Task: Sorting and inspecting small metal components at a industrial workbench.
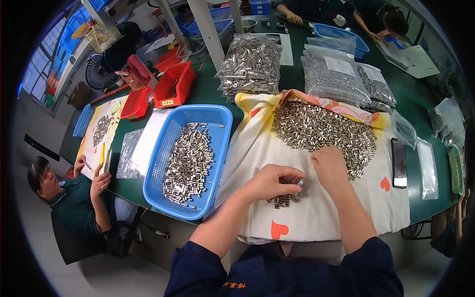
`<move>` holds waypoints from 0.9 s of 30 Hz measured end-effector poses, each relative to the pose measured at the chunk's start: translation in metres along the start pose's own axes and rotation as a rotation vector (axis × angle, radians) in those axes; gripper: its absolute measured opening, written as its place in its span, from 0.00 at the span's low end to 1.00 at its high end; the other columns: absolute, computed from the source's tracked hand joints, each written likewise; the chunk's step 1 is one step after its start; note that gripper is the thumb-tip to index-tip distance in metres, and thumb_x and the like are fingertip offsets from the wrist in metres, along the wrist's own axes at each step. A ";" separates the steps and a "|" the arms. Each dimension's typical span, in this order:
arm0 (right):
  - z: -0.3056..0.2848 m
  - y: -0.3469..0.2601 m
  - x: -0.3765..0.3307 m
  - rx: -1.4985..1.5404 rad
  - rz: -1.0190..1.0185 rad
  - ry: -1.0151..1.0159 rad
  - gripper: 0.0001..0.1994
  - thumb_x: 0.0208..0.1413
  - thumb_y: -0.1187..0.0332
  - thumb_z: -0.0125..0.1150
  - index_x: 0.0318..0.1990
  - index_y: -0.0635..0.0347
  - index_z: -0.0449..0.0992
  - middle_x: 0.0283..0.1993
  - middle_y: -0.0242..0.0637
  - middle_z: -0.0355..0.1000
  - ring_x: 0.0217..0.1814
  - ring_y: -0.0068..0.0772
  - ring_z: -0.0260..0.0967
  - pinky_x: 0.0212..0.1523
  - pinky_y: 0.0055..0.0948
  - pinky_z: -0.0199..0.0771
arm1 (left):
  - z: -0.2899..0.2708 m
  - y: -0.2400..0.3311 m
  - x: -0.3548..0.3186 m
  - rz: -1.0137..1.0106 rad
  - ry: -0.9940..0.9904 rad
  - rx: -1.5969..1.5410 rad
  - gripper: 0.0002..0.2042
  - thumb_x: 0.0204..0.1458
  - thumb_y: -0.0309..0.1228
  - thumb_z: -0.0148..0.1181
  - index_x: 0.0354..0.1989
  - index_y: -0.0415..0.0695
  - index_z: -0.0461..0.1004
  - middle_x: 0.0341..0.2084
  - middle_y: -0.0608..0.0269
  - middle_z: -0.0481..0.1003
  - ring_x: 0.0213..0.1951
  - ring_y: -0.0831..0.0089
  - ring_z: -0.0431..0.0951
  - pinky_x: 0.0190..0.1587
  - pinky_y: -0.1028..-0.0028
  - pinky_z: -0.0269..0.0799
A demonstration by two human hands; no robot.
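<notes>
From where I sit, I have both hands low over the pale cloth, apart from each other but close together. My left hand [273, 183] is curled above a small cluster of metal pieces [283, 201], with a glint of metal at the thumb and forefinger; I cannot tell whether they actually pinch it. My right hand [330, 166] is bent downward at the near edge of the large heap of metal pieces [316, 123], its fingertips hidden, so I cannot tell whether anything is clasped there.

The heap lies on the far part of the cloth [257, 148], which I judge cushions such short, smooth cylinders and discourages rolling on the green desk [205, 84]. Its bunched far edge probably works as a low wall behind them. The small cluster sits apart on bare cloth, nearer my body, likely so the pieces stand out from the bulk.

To the left, the blue basket [217, 133] holds another spread of pieces [190, 158], its raised sides containing them within easy reach. The phone [399, 163] lies off to the right, presumably out of the hands' way
</notes>
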State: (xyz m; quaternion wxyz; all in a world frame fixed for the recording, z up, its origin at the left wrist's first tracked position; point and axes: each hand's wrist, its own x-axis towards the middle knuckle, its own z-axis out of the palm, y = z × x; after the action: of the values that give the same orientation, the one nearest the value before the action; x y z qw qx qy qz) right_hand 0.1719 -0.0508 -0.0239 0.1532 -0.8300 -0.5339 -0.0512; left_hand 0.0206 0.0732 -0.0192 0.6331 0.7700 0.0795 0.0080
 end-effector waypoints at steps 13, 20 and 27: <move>-0.014 -0.019 0.011 0.699 0.145 0.043 0.06 0.39 0.77 0.52 0.28 0.62 0.72 0.28 0.36 0.68 0.29 0.32 0.66 0.33 0.28 0.67 | -0.018 -0.016 0.015 0.008 0.206 -0.588 0.16 0.45 0.18 0.56 0.45 0.36 0.67 0.38 0.64 0.72 0.38 0.80 0.73 0.41 0.81 0.69; 0.002 -0.020 0.001 1.220 0.214 -0.069 0.05 0.44 0.75 0.56 0.30 0.64 0.73 0.27 0.30 0.71 0.29 0.17 0.66 0.32 0.18 0.66 | -0.011 -0.018 0.014 -0.031 0.204 -0.616 0.18 0.45 0.16 0.54 0.47 0.36 0.66 0.39 0.61 0.71 0.39 0.76 0.72 0.43 0.78 0.69; -0.003 -0.028 0.000 1.077 0.207 -0.012 0.05 0.42 0.75 0.57 0.29 0.63 0.73 0.26 0.32 0.71 0.28 0.22 0.66 0.31 0.20 0.67 | -0.012 -0.017 0.011 -0.025 0.206 -0.614 0.17 0.44 0.16 0.55 0.46 0.36 0.67 0.38 0.61 0.72 0.38 0.77 0.73 0.43 0.78 0.70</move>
State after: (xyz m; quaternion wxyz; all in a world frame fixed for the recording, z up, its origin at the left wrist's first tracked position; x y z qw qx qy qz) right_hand 0.1469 -0.0414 -0.0156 0.5575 -0.6828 -0.4011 0.2492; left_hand 0.0280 0.0896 -0.0341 0.8244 0.5371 0.1464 0.1019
